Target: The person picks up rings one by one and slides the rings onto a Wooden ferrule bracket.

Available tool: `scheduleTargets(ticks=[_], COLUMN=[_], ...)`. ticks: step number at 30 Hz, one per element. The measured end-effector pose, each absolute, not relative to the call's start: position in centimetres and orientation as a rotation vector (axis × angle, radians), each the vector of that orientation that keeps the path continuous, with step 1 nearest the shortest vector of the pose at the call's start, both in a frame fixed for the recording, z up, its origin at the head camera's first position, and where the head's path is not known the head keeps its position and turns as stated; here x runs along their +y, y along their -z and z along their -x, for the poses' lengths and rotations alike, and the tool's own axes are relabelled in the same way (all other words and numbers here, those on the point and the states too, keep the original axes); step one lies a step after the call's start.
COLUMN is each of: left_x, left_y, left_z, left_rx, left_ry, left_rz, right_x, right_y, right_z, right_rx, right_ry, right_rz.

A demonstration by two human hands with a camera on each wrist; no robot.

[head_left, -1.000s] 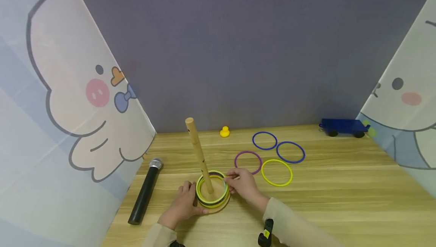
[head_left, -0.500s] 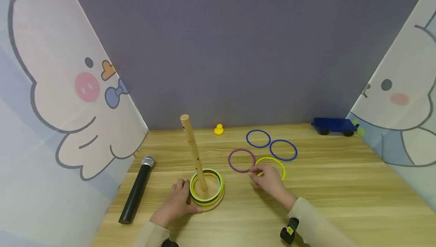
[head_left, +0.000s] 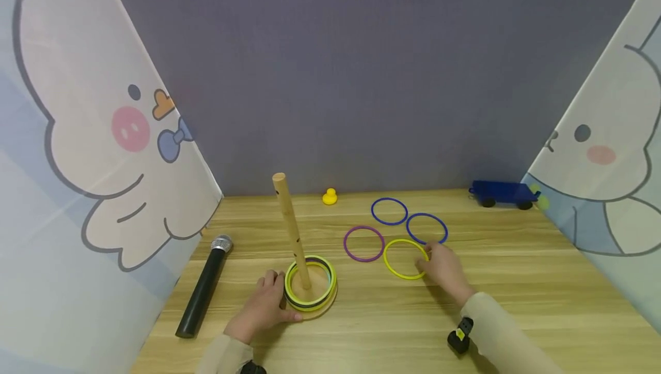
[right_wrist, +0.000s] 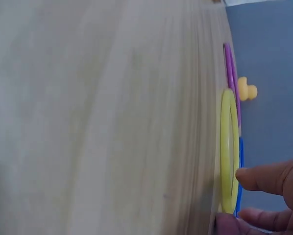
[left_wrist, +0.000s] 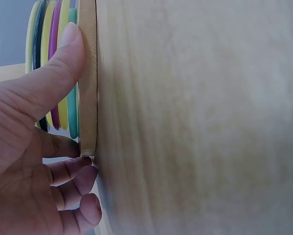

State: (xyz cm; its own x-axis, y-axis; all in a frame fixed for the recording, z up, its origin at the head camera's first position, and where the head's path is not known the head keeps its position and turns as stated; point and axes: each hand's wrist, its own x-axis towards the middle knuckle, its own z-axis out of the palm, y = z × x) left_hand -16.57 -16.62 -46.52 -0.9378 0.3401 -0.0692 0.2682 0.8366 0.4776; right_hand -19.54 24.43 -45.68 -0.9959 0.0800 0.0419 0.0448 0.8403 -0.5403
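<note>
In the head view a wooden ring-toss stand (head_left: 290,230) carries several stacked rings (head_left: 286,293) round the foot of its upright peg. My left hand (head_left: 260,308) grips the round base from the left; the left wrist view has the thumb along the rings and base (left_wrist: 89,98), with fingers at the base's lower edge. A yellow ring (head_left: 396,273) lies flat on the table. At its right edge is my right hand (head_left: 446,271), fingers parted about the rim, one fingertip reaching inside. The right wrist view shows a gap between those fingertips, with the yellow ring (right_wrist: 226,147) beside them.
Beyond the yellow ring lie a purple ring (head_left: 349,252) and two blue rings (head_left: 389,224) (head_left: 427,214). A black microphone (head_left: 203,291) lies at left. A yellow toy duck (head_left: 329,197) and a blue toy wagon (head_left: 503,191) stand by the grey back wall (head_left: 361,76).
My right hand has left the stacked rings and moved right across the table to the far side of the yellow ring. My left hand stays on the stand's base. The head view has shifted slightly.
</note>
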Motion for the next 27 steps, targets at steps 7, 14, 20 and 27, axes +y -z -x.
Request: scheduleTargets(ticks=[7, 14, 20, 27], left_x=[-16.5, -16.3, -16.4, -16.4], left_y=[46.1, 45.8, 45.9, 46.0], left_z=[16.4, 16.2, 16.3, 16.3], left_rx=[2.852, 2.84, 2.846, 2.855], left_ry=[-0.707, -0.724, -0.723, -0.726], left_rz=[-0.451, -0.45, -0.448, -0.451], right_x=[25.5, 26.1, 26.5, 26.2], right_y=[46.0, 45.7, 45.8, 46.1], right_z=[20.2, 20.2, 19.8, 18.9], right_rx=[-3.054, -3.068, -3.048, -3.002], right_ry=[-0.786, -0.819, -0.959, -1.153], right_rz=[0.141, 0.163, 0.184, 0.236])
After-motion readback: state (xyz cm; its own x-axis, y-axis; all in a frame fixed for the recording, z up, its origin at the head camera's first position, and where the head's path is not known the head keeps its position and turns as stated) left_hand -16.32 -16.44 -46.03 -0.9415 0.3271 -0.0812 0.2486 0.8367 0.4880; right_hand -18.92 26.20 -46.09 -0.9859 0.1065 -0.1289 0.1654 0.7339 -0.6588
